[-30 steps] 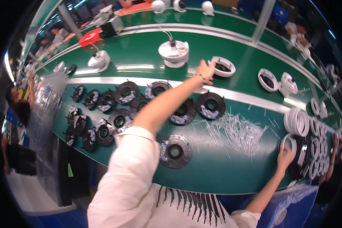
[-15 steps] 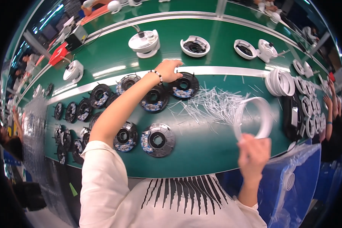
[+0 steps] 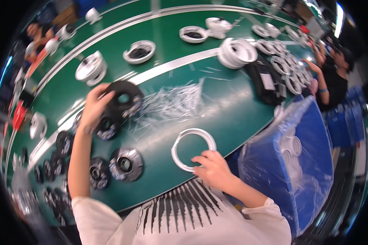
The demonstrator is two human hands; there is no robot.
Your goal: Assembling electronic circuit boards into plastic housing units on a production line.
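Observation:
My left hand (image 3: 95,107) grips the edge of a round black plate (image 3: 135,90) with a central hole and circuit parts on it, tilted above the other plates. My right hand (image 3: 213,169) has its fingers at the near right edge of a white plastic ring (image 3: 212,141). The ring is low over the green table, and I cannot tell whether it rests on it. A single black plate with a circuit board (image 3: 135,161) lies left of the ring. More black plates (image 3: 98,174) are grouped beneath and left of my left arm.
Thin clear strips (image 3: 173,102) are heaped mid-table. Stacked white rings (image 3: 237,53) and a black case (image 3: 265,81) stand at the far right. A plastic-lined blue bin (image 3: 270,163) is by the table edge. White housings (image 3: 92,68) sit beyond the pale strip. A co-worker (image 3: 335,77) is at right.
The view has turned to the right. My left hand has taken hold of a black plate and raised it. The white ring has come down in my right hand, closer to the table.

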